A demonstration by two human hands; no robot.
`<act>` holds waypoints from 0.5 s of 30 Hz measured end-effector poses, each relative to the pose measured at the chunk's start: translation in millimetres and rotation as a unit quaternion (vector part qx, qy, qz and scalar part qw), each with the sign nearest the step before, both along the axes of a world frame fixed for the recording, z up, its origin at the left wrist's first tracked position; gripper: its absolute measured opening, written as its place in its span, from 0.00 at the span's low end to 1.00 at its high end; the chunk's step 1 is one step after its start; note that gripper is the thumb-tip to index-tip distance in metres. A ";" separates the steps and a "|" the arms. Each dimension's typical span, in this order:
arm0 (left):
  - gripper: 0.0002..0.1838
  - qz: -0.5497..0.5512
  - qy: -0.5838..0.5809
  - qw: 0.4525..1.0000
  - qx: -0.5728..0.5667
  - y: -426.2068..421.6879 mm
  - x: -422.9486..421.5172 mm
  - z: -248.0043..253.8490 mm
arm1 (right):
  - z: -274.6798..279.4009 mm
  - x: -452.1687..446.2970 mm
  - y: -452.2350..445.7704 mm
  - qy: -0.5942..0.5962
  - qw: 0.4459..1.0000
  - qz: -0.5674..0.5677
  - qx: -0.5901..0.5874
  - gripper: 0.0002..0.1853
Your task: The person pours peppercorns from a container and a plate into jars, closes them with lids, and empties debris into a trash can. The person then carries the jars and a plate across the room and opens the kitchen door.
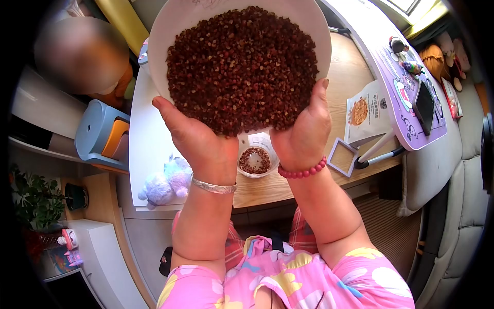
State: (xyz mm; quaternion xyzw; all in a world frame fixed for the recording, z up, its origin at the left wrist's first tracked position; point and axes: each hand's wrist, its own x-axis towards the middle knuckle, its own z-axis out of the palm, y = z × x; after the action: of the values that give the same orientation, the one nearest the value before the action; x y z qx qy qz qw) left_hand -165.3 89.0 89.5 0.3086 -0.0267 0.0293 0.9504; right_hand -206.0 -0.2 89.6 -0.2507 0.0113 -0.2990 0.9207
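A wide white dish full of reddish-brown Sichuan peppercorns is raised close to the camera, tilted so its contents face me. My left hand grips its lower left rim, thumb up along the side and the other fingers hidden beneath. On the lower right rim, my right hand holds it the same way. Between my wrists, lower down on the table, stands a white tub with a smaller amount of peppercorns inside.
On the wooden table are a printed paper bag and a small frame. A purple folding table carries a dark phone or tablet. Plush toys lie at left, near a blue stool and another person.
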 end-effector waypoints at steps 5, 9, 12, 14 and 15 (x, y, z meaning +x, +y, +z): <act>0.29 0.008 0.011 1.000 0.009 -1.5 -1.8 2.7 | -1.9 0.3 -1.1 0.004 1.000 -0.006 -0.005 0.24; 0.29 -0.006 0.015 1.000 -0.006 -0.6 -2.6 2.8 | -2.2 0.4 -1.0 0.002 1.000 -0.004 0.005 0.24; 0.29 -0.008 0.021 1.000 -0.004 -1.1 -3.9 4.0 | -2.3 1.1 -1.6 0.009 1.000 -0.009 0.002 0.24; 0.29 -0.006 0.022 1.000 -0.002 -0.8 -3.7 3.4 | -2.1 1.5 -1.7 0.009 1.000 -0.009 0.002 0.24; 0.30 -0.014 0.014 1.000 -0.013 0.2 -3.1 1.0 | -2.2 1.1 -1.8 0.011 1.000 -0.008 -0.001 0.24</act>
State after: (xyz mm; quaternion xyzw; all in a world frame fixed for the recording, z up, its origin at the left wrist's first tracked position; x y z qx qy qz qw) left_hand -168.3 89.2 90.6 0.2958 -0.0173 0.0121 0.9550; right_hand -204.9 -2.1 87.4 -0.2547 0.0230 -0.3039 0.9177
